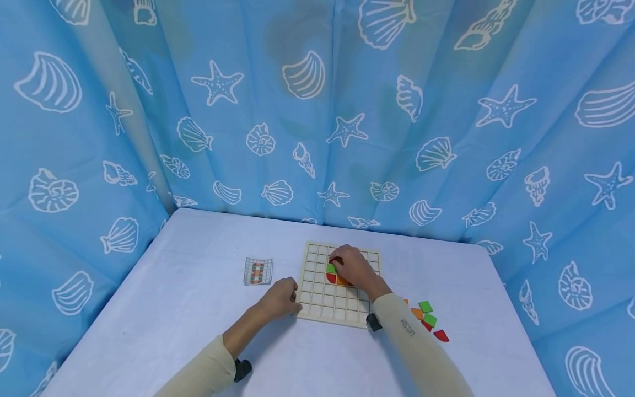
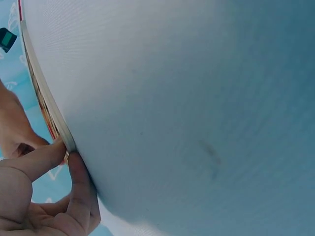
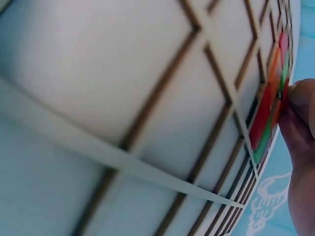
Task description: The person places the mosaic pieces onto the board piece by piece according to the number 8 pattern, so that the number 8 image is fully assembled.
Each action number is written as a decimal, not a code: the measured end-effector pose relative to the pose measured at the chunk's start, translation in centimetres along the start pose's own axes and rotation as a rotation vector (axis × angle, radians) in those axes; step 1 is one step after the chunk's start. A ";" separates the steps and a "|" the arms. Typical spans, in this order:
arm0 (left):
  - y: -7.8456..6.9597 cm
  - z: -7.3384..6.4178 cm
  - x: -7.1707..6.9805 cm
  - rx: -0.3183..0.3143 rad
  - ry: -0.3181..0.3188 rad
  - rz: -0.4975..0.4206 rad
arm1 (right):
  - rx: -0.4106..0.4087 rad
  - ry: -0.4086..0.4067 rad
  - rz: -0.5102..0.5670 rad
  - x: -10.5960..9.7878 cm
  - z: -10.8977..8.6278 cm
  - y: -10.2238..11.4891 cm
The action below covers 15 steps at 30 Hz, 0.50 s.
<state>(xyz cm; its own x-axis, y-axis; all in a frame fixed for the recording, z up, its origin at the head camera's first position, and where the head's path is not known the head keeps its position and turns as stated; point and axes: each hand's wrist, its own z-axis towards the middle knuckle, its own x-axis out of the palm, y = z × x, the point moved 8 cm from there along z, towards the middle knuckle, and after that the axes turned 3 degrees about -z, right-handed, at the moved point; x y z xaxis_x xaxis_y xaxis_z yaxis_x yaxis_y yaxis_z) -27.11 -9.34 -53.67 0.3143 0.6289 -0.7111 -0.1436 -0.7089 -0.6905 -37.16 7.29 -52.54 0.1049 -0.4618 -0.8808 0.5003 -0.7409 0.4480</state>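
Observation:
A pale wooden grid board (image 1: 317, 309) lies on the table between both hands. At its near left corner, my left hand (image 1: 280, 298) pinches the board's edge between thumb and fingers, as the left wrist view shows. My right hand (image 1: 354, 267) reaches over the grid and pinches a small red tile (image 3: 284, 109) at the coloured tiles. Beside those fingertips, a green tile (image 1: 331, 268) and a red quarter-round tile (image 1: 331, 279) sit in the squares, with an orange tile (image 1: 342, 280) partly under the hand. The palm hides other squares.
A small printed pattern card (image 1: 258, 271) lies left of the board. Several loose tiles are scattered to its right, among them a green one (image 1: 425, 306) and a red one (image 1: 441, 335), close to the right sleeve. A blue curtain (image 1: 297, 138) surrounds the white table (image 1: 149, 314).

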 end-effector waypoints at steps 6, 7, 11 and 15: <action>-0.1 -0.1 -0.2 0.011 0.001 -0.003 | 0.045 0.030 0.033 0.0 0.4 -0.3; -0.1 -0.2 -0.2 0.017 0.000 0.002 | 0.041 0.032 0.034 0.0 0.4 -0.4; -0.4 -0.2 -0.3 0.043 0.007 0.010 | 0.054 0.040 0.048 0.0 0.4 -0.7; -0.4 -0.1 -0.3 0.049 0.012 0.010 | 0.063 0.036 0.069 0.0 0.5 -1.0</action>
<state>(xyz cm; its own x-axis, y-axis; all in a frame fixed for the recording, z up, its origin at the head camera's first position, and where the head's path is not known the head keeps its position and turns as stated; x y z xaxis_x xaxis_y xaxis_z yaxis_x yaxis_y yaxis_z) -27.04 -9.30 -53.18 0.3233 0.6178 -0.7167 -0.1928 -0.6985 -0.6891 -38.16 7.80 -52.93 0.1690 -0.4961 -0.8517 0.4356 -0.7375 0.5160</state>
